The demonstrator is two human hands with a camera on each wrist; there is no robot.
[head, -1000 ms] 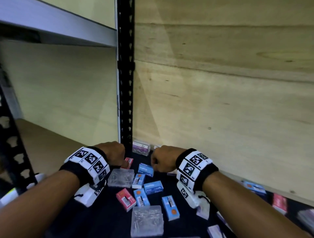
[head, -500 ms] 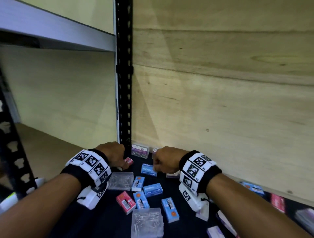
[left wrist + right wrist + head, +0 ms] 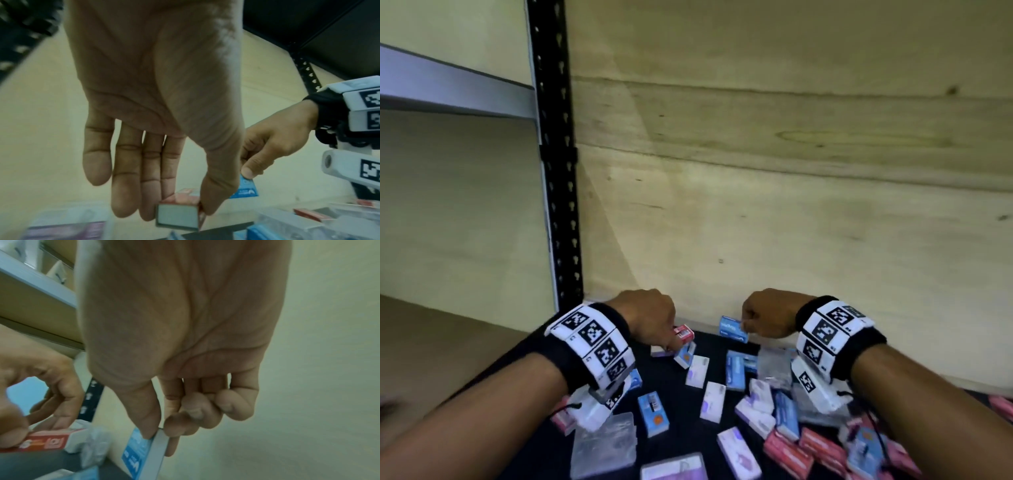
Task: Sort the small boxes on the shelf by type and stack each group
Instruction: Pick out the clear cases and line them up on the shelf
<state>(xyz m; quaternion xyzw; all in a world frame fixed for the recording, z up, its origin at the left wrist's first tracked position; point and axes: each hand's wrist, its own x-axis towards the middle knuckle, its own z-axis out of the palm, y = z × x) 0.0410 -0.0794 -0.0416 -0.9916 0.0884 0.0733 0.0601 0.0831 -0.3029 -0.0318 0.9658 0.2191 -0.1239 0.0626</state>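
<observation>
Hands each pinch a box: left red box, right blue box.

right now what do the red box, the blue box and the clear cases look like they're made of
Red box, pinched by the left hand: looks like thin printed card, with sharp folded edges and a plain grey end flap.
Blue box, pinched by the right hand: likely the same card, printed face, pale folded side.
Clear cases: probably hard see-through plastic, cloudy, with contents showing through.
</observation>
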